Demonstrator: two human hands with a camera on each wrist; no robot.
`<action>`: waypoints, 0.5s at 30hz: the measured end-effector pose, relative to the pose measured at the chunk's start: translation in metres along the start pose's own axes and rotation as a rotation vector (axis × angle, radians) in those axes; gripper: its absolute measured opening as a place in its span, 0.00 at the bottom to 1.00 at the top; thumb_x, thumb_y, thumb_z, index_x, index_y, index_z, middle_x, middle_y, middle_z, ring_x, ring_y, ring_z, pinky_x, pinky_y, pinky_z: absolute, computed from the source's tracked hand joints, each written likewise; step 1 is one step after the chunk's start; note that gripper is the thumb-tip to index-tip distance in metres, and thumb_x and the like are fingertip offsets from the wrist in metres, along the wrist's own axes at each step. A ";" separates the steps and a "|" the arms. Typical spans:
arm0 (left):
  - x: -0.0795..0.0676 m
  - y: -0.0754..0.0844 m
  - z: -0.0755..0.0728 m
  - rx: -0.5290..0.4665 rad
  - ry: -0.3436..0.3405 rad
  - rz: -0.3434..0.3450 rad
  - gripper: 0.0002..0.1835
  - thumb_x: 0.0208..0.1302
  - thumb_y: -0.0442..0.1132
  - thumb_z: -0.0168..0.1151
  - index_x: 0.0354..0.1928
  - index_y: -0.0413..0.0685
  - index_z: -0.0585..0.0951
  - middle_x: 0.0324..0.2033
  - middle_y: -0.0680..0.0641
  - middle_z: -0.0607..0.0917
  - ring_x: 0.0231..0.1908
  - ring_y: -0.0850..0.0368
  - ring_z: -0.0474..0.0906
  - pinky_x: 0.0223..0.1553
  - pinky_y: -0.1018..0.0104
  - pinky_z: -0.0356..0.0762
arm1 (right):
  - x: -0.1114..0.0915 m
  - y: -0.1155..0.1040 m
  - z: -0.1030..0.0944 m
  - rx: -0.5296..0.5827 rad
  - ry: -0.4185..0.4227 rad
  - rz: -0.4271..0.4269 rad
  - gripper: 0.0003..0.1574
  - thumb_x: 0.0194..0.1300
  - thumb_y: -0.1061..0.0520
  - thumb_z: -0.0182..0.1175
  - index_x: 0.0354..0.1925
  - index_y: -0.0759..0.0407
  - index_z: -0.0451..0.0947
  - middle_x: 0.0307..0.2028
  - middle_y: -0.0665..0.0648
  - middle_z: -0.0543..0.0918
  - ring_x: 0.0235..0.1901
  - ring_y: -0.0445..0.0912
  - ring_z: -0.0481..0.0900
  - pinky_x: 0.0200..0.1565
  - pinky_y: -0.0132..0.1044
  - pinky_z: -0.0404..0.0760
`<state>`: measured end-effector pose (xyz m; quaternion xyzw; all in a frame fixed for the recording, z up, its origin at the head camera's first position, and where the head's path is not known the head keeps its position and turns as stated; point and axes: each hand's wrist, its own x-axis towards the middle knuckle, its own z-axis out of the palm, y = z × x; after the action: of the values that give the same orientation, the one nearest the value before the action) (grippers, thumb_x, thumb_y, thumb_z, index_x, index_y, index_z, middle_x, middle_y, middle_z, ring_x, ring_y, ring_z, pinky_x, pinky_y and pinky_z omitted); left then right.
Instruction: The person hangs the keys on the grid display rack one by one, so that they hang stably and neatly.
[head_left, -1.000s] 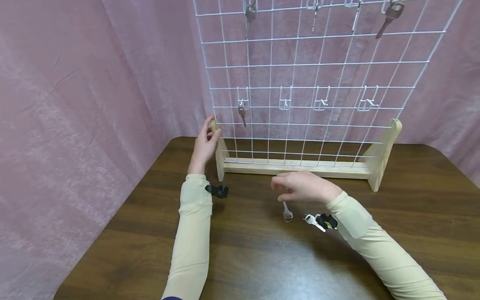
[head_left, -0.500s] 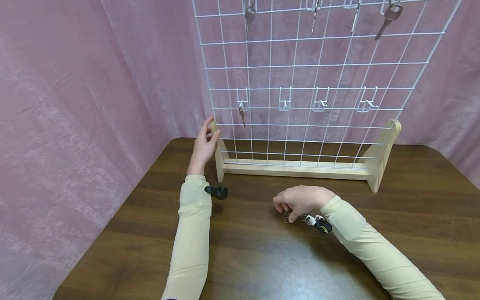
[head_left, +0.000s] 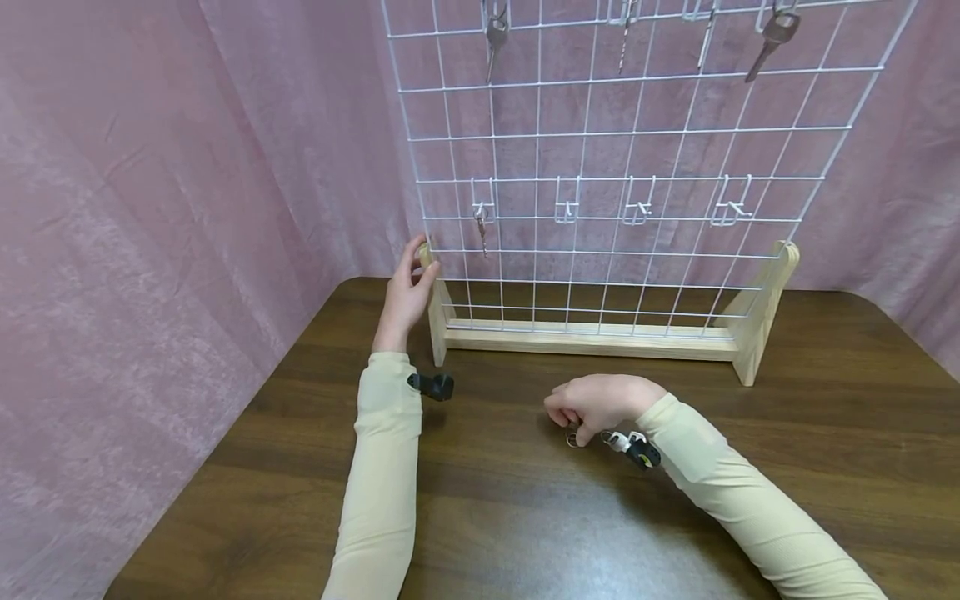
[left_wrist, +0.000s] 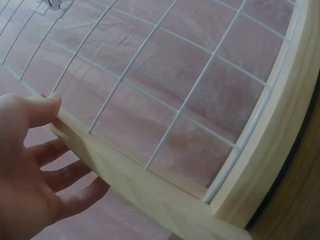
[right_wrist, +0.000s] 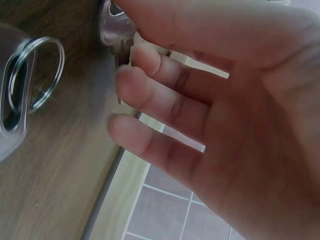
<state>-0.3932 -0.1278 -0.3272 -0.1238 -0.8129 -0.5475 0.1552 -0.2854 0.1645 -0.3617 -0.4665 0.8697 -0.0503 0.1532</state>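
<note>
Right hand: the right hand (head_left: 600, 400) is low over the table's middle, fingers curled down, thumb and fingertips (right_wrist: 131, 80) pinching a small silver key (right_wrist: 116, 30) that lies on the wood.
Key's place: near centre of the table (head_left: 525, 517), in front of the rack's base, mostly hidden under the fingers in the head view.
Beside it: just right of the hand lies a second key (head_left: 618, 440) on a split ring (right_wrist: 35, 75).
Left hand: the left hand (head_left: 405, 292) is open, fingers straight, thumb and fingers resting against the left wooden upright (head_left: 437, 308) of the rack.
Rack: a white wire grid (head_left: 622, 158) stands upright in a wooden base (head_left: 592, 340) at the far side.
On the grid: one key (head_left: 481, 225) hangs on the leftmost hook of the lower row; more keys (head_left: 768, 42) hang along the top.
Behind: a pink curtain (head_left: 187, 167).
</note>
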 end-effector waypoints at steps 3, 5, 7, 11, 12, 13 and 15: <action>0.002 -0.005 0.001 0.004 0.006 0.003 0.28 0.73 0.46 0.51 0.72 0.61 0.60 0.63 0.35 0.73 0.61 0.38 0.73 0.60 0.44 0.73 | -0.001 0.000 0.000 0.000 -0.009 0.003 0.18 0.43 0.64 0.71 0.25 0.54 0.70 0.22 0.46 0.70 0.25 0.33 0.64 0.31 0.23 0.66; 0.002 -0.005 0.001 0.003 0.006 0.001 0.28 0.73 0.46 0.51 0.72 0.62 0.59 0.63 0.34 0.73 0.61 0.38 0.73 0.60 0.44 0.73 | -0.002 0.000 -0.001 0.023 -0.032 0.013 0.17 0.44 0.64 0.70 0.24 0.54 0.69 0.20 0.44 0.68 0.23 0.32 0.64 0.29 0.23 0.65; 0.002 -0.005 0.002 0.000 0.008 0.002 0.28 0.73 0.45 0.51 0.72 0.62 0.59 0.63 0.34 0.73 0.61 0.37 0.73 0.60 0.44 0.73 | -0.002 0.000 -0.002 0.044 -0.056 0.023 0.17 0.44 0.64 0.70 0.23 0.54 0.69 0.17 0.42 0.66 0.21 0.31 0.63 0.27 0.23 0.64; 0.003 -0.004 0.002 0.001 0.008 -0.002 0.28 0.73 0.45 0.52 0.72 0.63 0.60 0.63 0.34 0.73 0.60 0.37 0.73 0.60 0.45 0.73 | -0.003 -0.001 -0.002 0.064 -0.092 0.052 0.18 0.46 0.63 0.70 0.21 0.53 0.68 0.15 0.40 0.63 0.19 0.31 0.61 0.26 0.23 0.62; 0.003 -0.005 0.002 0.002 0.010 -0.004 0.28 0.73 0.45 0.52 0.72 0.63 0.60 0.63 0.34 0.73 0.60 0.37 0.73 0.60 0.45 0.73 | -0.003 -0.001 -0.003 0.061 -0.095 0.051 0.18 0.46 0.63 0.70 0.20 0.53 0.68 0.15 0.40 0.63 0.19 0.31 0.62 0.25 0.23 0.62; 0.003 -0.005 0.002 0.002 0.010 -0.006 0.28 0.73 0.46 0.52 0.72 0.63 0.60 0.63 0.34 0.73 0.60 0.37 0.73 0.60 0.45 0.73 | -0.003 -0.002 -0.003 0.056 -0.096 0.053 0.18 0.46 0.62 0.70 0.20 0.53 0.68 0.15 0.40 0.64 0.19 0.31 0.62 0.26 0.23 0.62; 0.003 -0.006 0.002 0.000 0.009 -0.005 0.28 0.73 0.46 0.52 0.72 0.63 0.60 0.63 0.34 0.73 0.60 0.37 0.73 0.60 0.45 0.73 | -0.003 -0.002 -0.002 0.048 -0.100 0.063 0.16 0.48 0.61 0.70 0.19 0.52 0.70 0.16 0.40 0.66 0.20 0.31 0.63 0.26 0.23 0.63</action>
<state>-0.3986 -0.1281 -0.3315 -0.1194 -0.8124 -0.5486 0.1576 -0.2826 0.1659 -0.3581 -0.4370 0.8737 -0.0430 0.2094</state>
